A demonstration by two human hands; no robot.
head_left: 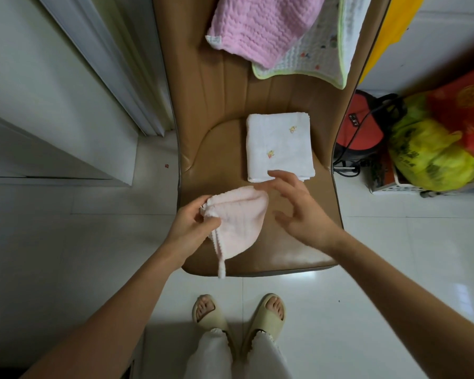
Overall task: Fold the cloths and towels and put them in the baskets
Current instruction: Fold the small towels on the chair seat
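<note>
Pinching pink cloth (235, 222), left hand (191, 225)

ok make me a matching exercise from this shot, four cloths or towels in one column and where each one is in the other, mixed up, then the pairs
Things
1. pale pink cloth
2. white folded towel
3. purple-pink towel
4. white towel with green trim

Places
A. lying flat on the chair seat, folded in a neat rectangle
B. top of the chair, partly under another towel
C. held in the left hand, hanging at the seat's front edge
D. top of the chair, lying over another towel

Pairs: 1-C, 2-A, 3-D, 4-B

The right hand holds nothing.
</note>
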